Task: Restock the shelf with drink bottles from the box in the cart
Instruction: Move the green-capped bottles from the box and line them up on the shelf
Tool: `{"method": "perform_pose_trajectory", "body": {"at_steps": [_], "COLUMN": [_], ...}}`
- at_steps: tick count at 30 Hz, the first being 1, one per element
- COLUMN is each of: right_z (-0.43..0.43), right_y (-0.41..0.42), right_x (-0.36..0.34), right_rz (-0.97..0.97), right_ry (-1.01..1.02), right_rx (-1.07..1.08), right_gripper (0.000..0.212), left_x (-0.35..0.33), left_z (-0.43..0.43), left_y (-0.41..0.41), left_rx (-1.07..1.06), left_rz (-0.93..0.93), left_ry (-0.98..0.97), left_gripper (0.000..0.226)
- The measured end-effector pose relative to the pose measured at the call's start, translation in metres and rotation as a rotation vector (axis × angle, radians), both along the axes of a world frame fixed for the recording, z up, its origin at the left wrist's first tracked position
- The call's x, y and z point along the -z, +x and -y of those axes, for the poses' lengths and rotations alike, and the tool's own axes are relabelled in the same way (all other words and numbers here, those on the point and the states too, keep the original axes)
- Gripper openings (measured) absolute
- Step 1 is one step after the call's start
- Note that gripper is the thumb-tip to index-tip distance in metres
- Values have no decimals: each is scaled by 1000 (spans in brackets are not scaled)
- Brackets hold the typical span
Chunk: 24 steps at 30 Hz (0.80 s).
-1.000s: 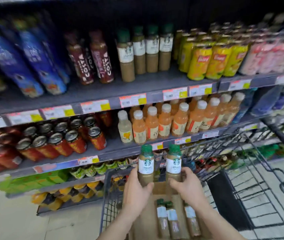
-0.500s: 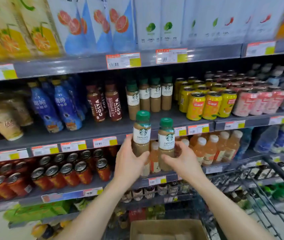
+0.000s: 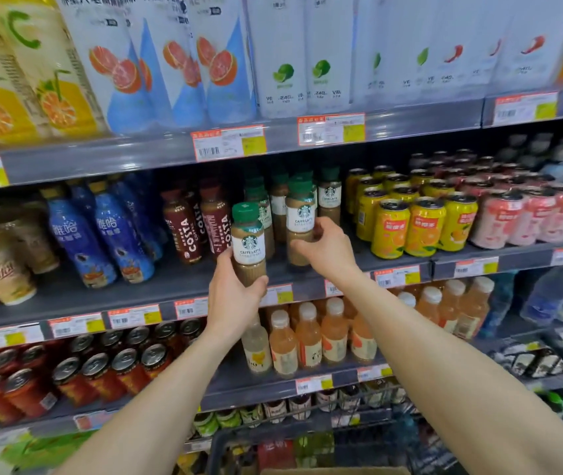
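My left hand (image 3: 234, 299) grips the lower part of a green-capped latte bottle (image 3: 248, 240), held upright just in front of the grey shelf edge (image 3: 184, 286). My right hand (image 3: 326, 250) holds a second latte bottle (image 3: 300, 219) over the shelf, in front of the row of matching latte bottles (image 3: 328, 197). Whether its base touches the shelf is hidden by my fingers. At the bottom edge a strip of the cardboard box (image 3: 335, 470) shows inside the cart (image 3: 307, 430).
Brown coffee bottles (image 3: 191, 231) stand left of the latte row, yellow cans (image 3: 420, 224) to its right. Blue bottles (image 3: 108, 238) stand further left. Peach-coloured bottles (image 3: 307, 337) and red cans (image 3: 102, 365) fill the shelf below. Tall cartons line the shelf above.
Both hands rose from the box to the shelf with a bottle each. The right bottle has moved in over the shelf; the left one trails at the shelf edge.
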State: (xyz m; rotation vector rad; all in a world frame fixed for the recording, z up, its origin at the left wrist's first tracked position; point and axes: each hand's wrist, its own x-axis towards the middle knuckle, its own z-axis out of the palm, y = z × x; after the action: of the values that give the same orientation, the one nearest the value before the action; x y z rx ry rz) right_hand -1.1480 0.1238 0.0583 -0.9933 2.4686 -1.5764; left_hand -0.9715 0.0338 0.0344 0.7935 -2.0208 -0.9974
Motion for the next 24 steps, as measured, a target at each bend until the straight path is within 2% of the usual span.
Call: {"method": "perform_pose_trajectory", "body": {"at_steps": [5,16,24], "right_z": [27,57,67], "right_y": [-15,-28,-31], "right_x": [12,29,33], "right_rz": [31,6,8], "right_ry": [43,40,80], "right_rx": [-8,-17,-1], "right_gripper": [46,55,53], "left_x": [10,19,27], "left_z": [5,6,4], "left_y": [-1,-5,-2], "left_rx": [-5,-29,-37], "left_rz": [22,38,70], "left_ry": [26,18,3], "left_gripper": [67,70,68]}}
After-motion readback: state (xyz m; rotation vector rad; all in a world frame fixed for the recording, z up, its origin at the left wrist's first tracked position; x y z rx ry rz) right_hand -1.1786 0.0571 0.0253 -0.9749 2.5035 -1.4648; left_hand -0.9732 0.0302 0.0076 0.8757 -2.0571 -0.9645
